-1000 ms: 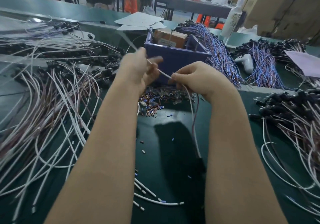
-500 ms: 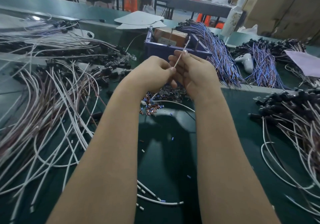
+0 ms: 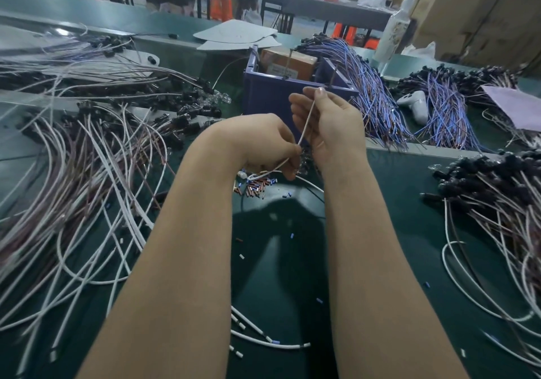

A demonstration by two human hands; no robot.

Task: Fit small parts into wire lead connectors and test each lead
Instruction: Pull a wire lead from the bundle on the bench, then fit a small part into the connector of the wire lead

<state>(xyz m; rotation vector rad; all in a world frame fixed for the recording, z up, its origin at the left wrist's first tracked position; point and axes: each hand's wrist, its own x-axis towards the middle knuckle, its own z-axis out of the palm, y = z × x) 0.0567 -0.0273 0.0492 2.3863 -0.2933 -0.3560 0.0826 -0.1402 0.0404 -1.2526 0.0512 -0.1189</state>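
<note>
My right hand (image 3: pixel 328 121) pinches the upper end of a thin white wire lead (image 3: pixel 306 121) between thumb and fingertips, in front of the blue bin. From there the lead runs down and left into my left hand (image 3: pixel 263 144), whose curled fingers grip it lower down. Below my left hand the lead loops over a heap of small copper and blue parts (image 3: pixel 254 187) on the green table (image 3: pixel 404 203). Whatever sits at the lead's tip is too small to make out.
A blue bin (image 3: pixel 272 97) with a cardboard box stands just behind the hands. White and brown leads with black connectors lie piled at left (image 3: pixel 87 150) and right (image 3: pixel 497 191). Blue-wire bundles (image 3: pixel 371 95) and a white tool (image 3: pixel 415 105) lie behind. Loose bits dot the table near me.
My left hand has dropped lower along the lead, away from my right hand. My right hand stays raised, holding the lead's upper end.
</note>
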